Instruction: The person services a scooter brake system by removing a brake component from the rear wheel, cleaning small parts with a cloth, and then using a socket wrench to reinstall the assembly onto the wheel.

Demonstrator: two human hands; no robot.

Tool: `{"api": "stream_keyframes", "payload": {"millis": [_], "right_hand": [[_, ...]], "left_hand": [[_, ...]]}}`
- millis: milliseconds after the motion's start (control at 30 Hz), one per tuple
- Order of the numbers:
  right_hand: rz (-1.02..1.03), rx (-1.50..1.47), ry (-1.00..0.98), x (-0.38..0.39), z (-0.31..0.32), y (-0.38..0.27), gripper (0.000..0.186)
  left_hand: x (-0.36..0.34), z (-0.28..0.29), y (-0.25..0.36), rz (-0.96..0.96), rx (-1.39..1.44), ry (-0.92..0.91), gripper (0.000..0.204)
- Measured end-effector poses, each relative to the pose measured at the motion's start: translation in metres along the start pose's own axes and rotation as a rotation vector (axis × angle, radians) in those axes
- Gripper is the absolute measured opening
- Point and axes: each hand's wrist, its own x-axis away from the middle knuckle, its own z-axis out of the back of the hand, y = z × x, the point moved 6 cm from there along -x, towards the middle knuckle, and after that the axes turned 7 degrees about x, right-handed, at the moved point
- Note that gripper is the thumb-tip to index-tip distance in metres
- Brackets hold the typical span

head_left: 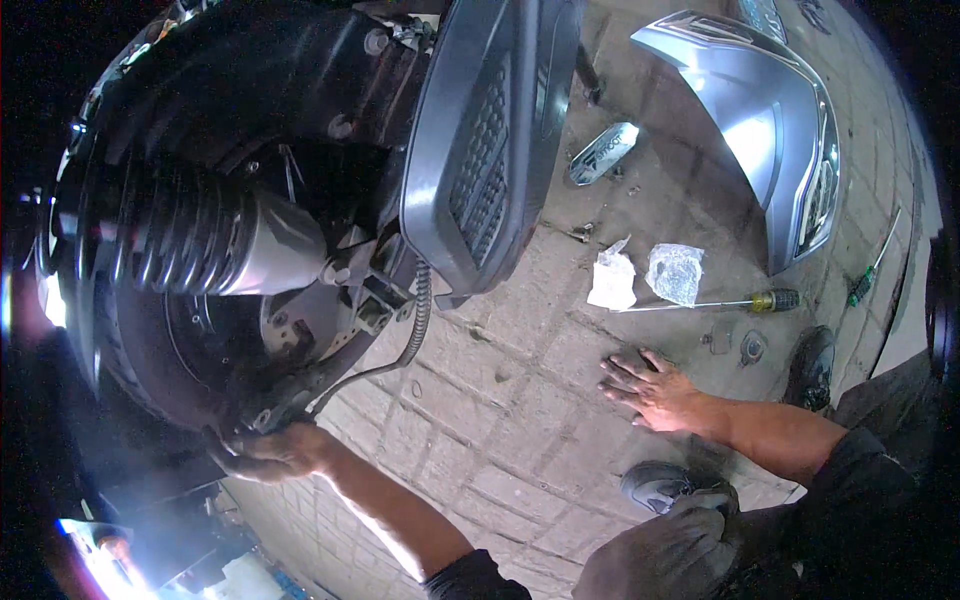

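Observation:
My left hand (280, 450) grips a dark lower part (290, 405) of a motor scooter, at the lower end of a black cable (413, 345), below the rear wheel (175, 360) and the spring shock absorber (170, 230). Some of its fingers are in shadow. My right hand (650, 390) lies spread on the paved floor (510, 420), holding nothing, below two crumpled white-and-clear packets (613, 275) and a screwdriver (775, 301).
A plastic footboard (480, 170) overhangs the floor. A silver body panel (760, 150), an oblong metal plate (603, 153), small hardware (753, 347) and a green-handled screwdriver (860, 285) lie to the right. My shoe (660, 485) is beside my right arm.

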Motion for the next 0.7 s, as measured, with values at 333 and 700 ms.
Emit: {"api": "stream_keyframes", "payload": {"millis": [333, 700], "right_hand": [[0.022, 0.022, -0.015, 0.0, -0.012, 0.005, 0.078], [0.033, 0.08, -0.034, -0.004, -0.008, 0.005, 0.077]], "left_hand": [[-0.003, 0.004, -0.009, -0.114, -0.071, -0.044, 0.051], [-0.007, 0.001, 0.002, -0.598, -0.36, -0.13, 0.041]]}}
